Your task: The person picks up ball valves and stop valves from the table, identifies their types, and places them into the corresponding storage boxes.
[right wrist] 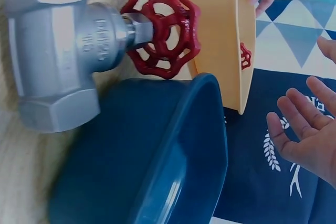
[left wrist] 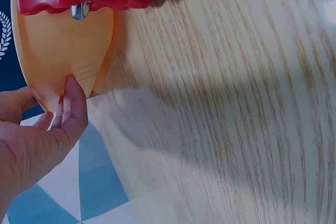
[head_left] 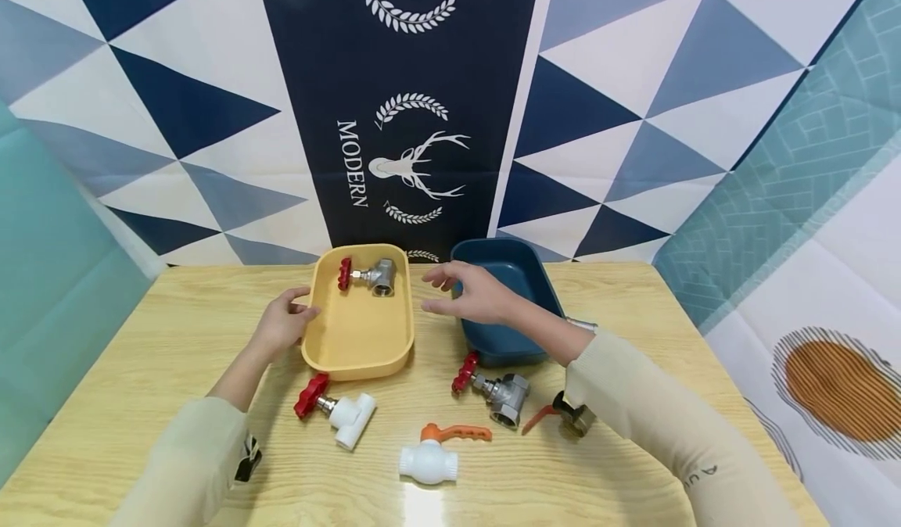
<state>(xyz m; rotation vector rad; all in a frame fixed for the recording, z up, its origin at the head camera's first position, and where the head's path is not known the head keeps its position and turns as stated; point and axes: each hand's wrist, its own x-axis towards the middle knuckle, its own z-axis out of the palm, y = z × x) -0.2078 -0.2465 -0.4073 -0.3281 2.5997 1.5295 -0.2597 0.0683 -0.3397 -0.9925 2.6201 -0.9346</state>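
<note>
My left hand [head_left: 281,325] holds the left rim of a yellow tray [head_left: 355,339], with fingers and thumb at its wall in the left wrist view. Inside that tray, towards the back, lies a metal gate valve [head_left: 382,277] with a red handwheel. My right hand [head_left: 479,291] hovers over the left side of a dark blue tray [head_left: 503,355]. Its fingers are spread and hold nothing, as the right wrist view shows. In front of the blue tray lies a larger metal gate valve [right wrist: 58,56] with a red handwheel.
A white plastic valve [head_left: 345,416] with a red handwheel lies before the yellow tray. Nearer is a white ball valve [head_left: 429,463] with an orange lever. The right sleeve partly hides a brass valve [head_left: 579,420] with a red lever. A patterned backdrop [head_left: 401,167] stands behind.
</note>
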